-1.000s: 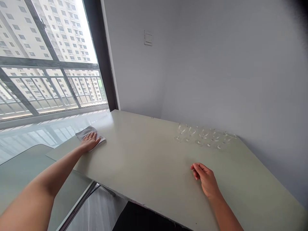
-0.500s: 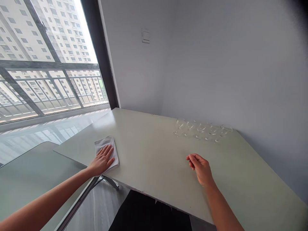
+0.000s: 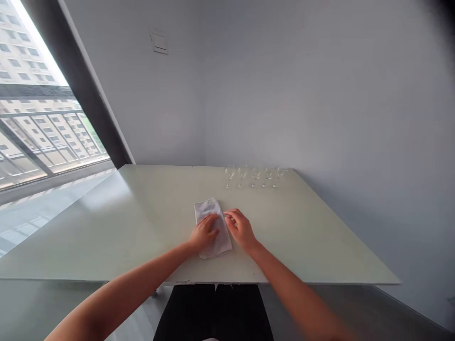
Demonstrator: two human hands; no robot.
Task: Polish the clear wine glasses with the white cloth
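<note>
A folded white cloth [image 3: 222, 239] lies flat near the front middle of the pale tabletop [image 3: 142, 227]. My left hand [image 3: 205, 233] rests palm down on it, fingers stretched out and the thumb apart. Beside the cloth's right edge is my right hand [image 3: 241, 228], with its fingers loosely bent and slightly apart. Its fingertips reach the edge of the cloth; whether they touch it I cannot tell. I see nothing held in the right hand.
Several clear stemmed glasses [image 3: 256, 176] stand in a row at the back right of the table, near the grey wall [image 3: 302, 94]. A window [image 3: 39, 94] is on the left, and a light switch [image 3: 159, 42] is on the wall. My legs [image 3: 213, 312] are at the front edge.
My left hand and the cloth have moved right, from the table's left part to its middle. The right hand is now close beside the cloth. My view has turned right.
</note>
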